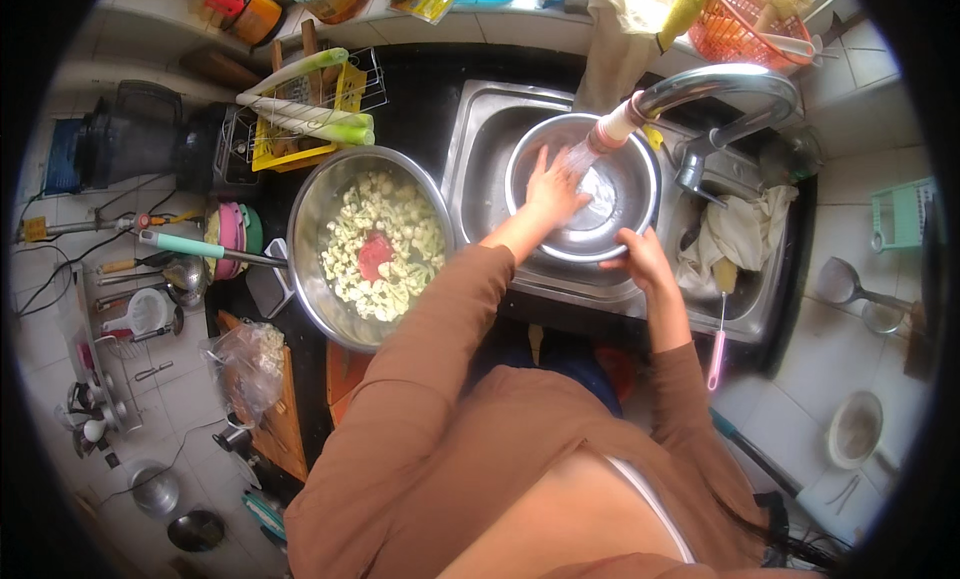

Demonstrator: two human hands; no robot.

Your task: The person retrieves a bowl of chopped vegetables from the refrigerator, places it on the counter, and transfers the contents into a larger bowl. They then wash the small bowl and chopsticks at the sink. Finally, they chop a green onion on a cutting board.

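Water runs from the faucet's spray nozzle (611, 132) into a round metal basin (646, 217) set in the left bowl of a steel double sink (480, 237). My left hand (553, 191) is spread inside the basin under the stream, holding nothing. With my right hand (643, 258) I grip the basin's near right rim. To the left, a large steel bowl (300, 309) on the dark counter holds water, cut cauliflower florets (367, 294) and a red item (376, 255) that I cannot make out.
Leeks (307, 113) lie across a yellow rack (345, 102). A cloth (750, 230) and a pink-handled brush (718, 354) sit at the right sink bowl. A cutting board (281, 421) with a plastic bag (244, 365) is at lower left. The curved faucet (720, 80) arches over the sink.
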